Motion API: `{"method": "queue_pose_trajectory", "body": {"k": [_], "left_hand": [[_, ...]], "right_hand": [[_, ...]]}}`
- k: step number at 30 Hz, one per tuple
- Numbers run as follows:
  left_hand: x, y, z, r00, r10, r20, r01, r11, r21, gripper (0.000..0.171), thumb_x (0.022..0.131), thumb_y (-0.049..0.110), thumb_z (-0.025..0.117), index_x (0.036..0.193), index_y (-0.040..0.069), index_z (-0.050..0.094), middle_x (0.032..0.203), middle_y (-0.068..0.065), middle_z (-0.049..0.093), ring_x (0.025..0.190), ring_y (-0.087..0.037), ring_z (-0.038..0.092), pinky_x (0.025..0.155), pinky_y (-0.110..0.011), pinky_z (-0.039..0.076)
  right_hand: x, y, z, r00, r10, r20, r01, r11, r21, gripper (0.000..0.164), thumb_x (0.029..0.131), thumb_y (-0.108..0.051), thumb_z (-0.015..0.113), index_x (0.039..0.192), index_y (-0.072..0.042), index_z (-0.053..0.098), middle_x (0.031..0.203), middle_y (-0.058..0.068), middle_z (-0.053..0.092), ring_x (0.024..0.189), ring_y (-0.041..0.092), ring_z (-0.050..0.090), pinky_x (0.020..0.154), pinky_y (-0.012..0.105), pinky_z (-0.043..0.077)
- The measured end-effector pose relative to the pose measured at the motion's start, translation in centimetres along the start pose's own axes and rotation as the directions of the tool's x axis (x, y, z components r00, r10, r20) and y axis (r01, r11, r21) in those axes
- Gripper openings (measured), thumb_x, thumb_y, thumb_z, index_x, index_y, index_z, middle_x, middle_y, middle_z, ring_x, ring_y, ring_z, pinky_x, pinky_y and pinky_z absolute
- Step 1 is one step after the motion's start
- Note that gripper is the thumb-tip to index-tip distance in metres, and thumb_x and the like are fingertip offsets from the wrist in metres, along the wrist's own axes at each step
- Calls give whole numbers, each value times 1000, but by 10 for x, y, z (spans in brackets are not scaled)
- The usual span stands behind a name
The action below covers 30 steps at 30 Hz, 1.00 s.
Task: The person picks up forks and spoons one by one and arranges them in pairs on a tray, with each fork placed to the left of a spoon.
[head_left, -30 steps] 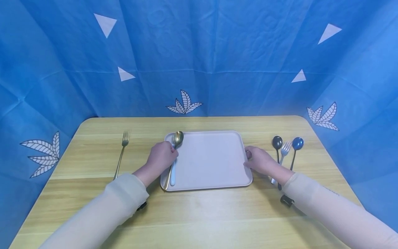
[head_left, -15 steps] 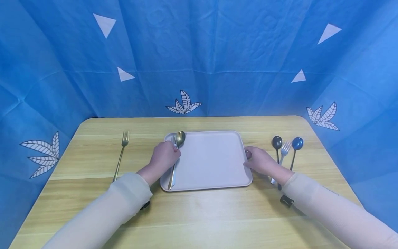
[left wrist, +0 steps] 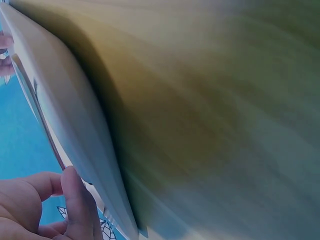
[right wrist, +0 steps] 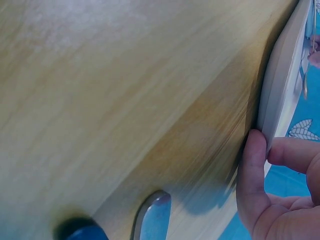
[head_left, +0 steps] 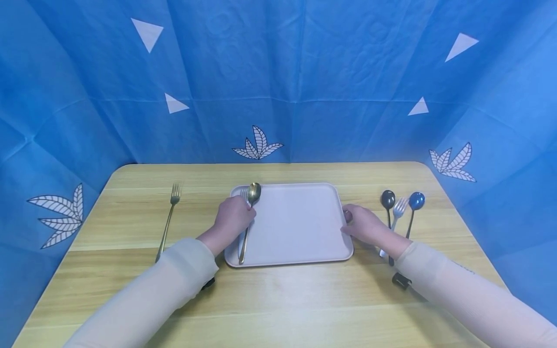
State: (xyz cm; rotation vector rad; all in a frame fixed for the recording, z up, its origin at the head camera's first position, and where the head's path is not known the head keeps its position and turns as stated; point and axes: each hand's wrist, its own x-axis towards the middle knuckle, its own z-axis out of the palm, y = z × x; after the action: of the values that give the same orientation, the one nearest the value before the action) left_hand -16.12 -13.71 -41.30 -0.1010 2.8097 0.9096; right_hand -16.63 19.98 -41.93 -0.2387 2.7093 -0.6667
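On the wooden table lies a pale rectangular tray (head_left: 300,224). My left hand (head_left: 232,215) is over the tray's left side and pinches the handle of a gold spoon (head_left: 254,191), whose bowl points to the back. Beside this spoon, a silver fork (head_left: 244,194) lies along the tray's left edge, partly covered by the hand. In the left wrist view, thumb and finger of the left hand (left wrist: 75,205) meet at the spoon's handle, just above the rim. My right hand (head_left: 365,224) grips the tray's right rim; the right wrist view shows its thumb and finger (right wrist: 287,152) on either side.
A gold fork (head_left: 175,194) lies alone at the left. Right of the tray are a black spoon (head_left: 388,199), a silver fork (head_left: 400,208) and a blue spoon (head_left: 416,200), partly under the right forearm. A blue cloth (head_left: 296,72) hangs behind the table.
My left hand has moved slightly to the right with the gold spoon, whose handle end has swung right and now lies inside the tray. The right hand and the tray have stayed put.
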Motion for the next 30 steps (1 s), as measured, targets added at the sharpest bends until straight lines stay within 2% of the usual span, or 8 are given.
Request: {"method": "queue_pose_trajectory", "body": {"k": [13, 30], "left_hand": [[4, 4, 5, 999, -37, 24, 37, 999, 0, 38, 94, 12, 56, 57, 11, 47, 48, 3, 39, 42, -11, 36, 42, -23, 32], [5, 8, 7, 999, -29, 15, 28, 998, 51, 37, 94, 12, 55, 57, 11, 48, 48, 3, 38, 41, -10, 36, 40, -23, 32]], "right_hand": [[0, 1, 1, 1000, -4, -1, 4, 1000, 17, 62, 84, -5, 73, 137, 11, 47, 109, 18, 68, 96, 30, 66, 85, 44, 54], [1, 1, 1, 1000, 5, 2, -5, 1000, 23, 62, 84, -5, 73, 138, 11, 45, 110, 19, 68, 96, 30, 66, 84, 44, 55]]}}
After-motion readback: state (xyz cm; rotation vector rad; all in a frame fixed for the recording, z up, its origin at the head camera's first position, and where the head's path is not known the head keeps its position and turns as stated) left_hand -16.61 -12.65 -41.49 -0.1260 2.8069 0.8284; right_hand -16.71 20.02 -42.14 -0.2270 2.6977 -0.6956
